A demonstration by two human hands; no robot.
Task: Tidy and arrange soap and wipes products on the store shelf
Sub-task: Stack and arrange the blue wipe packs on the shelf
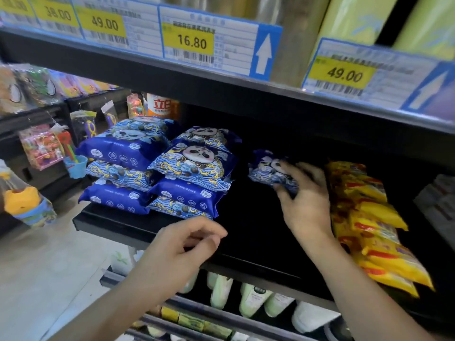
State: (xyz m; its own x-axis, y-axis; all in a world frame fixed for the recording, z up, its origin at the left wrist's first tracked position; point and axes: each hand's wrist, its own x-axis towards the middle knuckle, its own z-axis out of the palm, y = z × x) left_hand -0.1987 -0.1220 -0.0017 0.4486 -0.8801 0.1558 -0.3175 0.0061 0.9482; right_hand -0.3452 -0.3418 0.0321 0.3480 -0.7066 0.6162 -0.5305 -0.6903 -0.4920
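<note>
One loose blue plastic wipes pack with a panda print (269, 169) sits deep on the black store shelf (118, 223), apart from the two stacks of matching blue panda packs (157, 168) at left, yellow-and-red plastic packets (369, 217) just beside it at right. Right hand (304, 198) holds the loose pack, fingers curled over its top and thumb under; grip looks firm. Left hand (182, 244) hovers at the shelf's front edge, fingers loosely curled, holding nothing. Likely step: carry the pack left onto the nearer stack. Best done by lifting it clear, keeping it flat, panda face up, edges squared with the pack below. Left hand could steady the stack. Risk: the slippery wrap slides and topples the tilted top pack.
</note>
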